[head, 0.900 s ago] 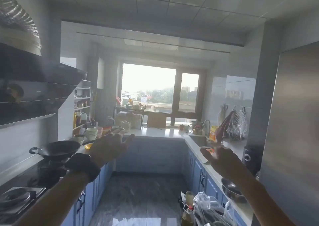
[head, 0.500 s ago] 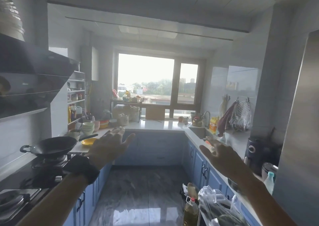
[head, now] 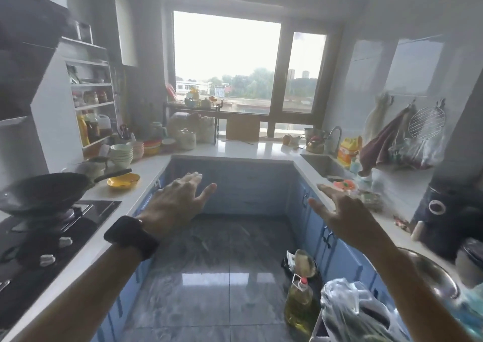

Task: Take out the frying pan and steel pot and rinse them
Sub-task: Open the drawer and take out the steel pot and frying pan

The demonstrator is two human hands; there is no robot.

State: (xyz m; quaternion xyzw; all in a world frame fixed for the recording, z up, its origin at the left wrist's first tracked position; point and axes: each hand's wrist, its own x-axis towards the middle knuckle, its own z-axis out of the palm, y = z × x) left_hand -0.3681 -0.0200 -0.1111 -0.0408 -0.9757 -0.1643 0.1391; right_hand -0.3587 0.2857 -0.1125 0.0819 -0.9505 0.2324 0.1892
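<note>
Both hands reach forward over the floor (head: 209, 276), fingers spread and holding nothing. The left hand (head: 177, 203), with a dark watch (head: 130, 237) on its wrist, hangs palm down just past the edge of the left worktop (head: 146, 174). The right hand (head: 339, 211) is released too, palm turned inward, near the edge of the right worktop (head: 400, 226). The pan (head: 47, 192) sits on the hob (head: 52, 232) well to the left of the left hand, its handle pointing toward a yellow dish (head: 122, 181); neither hand touches it. A steel pot (head: 431, 271) shows partly behind the right forearm, its rim blurred. The sink (head: 324, 165) lies beyond the right hand, with the tap (head: 335, 135) behind it. An oil bottle (head: 299, 302) stands on the floor below the right forearm
</note>
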